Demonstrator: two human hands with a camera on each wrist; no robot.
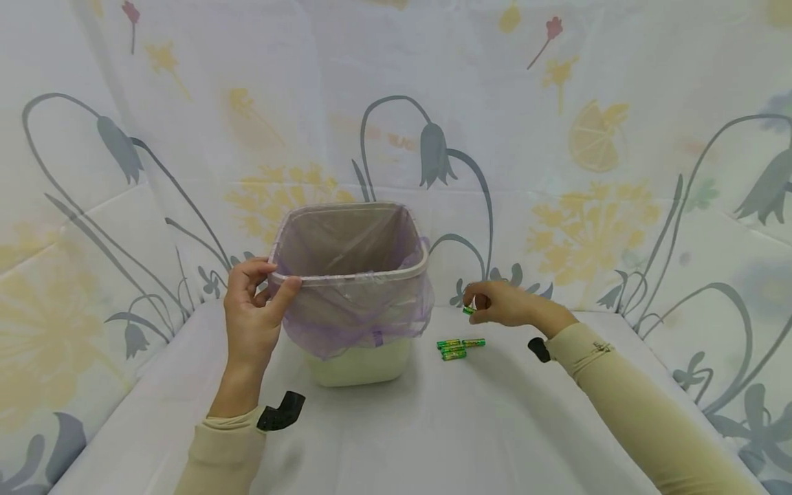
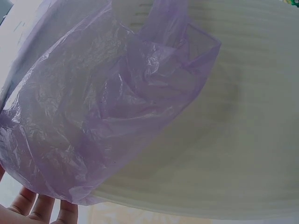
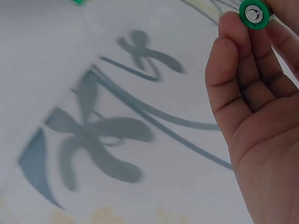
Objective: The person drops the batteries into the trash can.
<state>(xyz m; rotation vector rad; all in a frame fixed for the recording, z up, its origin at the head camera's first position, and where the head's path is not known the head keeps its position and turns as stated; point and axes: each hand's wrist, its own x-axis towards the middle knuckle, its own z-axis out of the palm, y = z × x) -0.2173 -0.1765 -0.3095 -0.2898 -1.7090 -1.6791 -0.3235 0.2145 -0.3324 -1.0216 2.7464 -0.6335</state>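
Bin (image 1: 361, 364) gripped by the left hand (image 1: 252, 313), battery (image 1: 468, 310) lightly pinched by the right hand (image 1: 504, 304) near the back edge of the worktop (image 1: 396, 440), and it could be dropped if fingertips are loosened!

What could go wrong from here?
The small green cylindrical battery pinched in the right hand could slip. The translucent purple plastic liner, draped over the pale plastic bin, might sag inward if the left hand lets go. The other green cylindrical batteries, lying on the white cloth, may roll if bumped.
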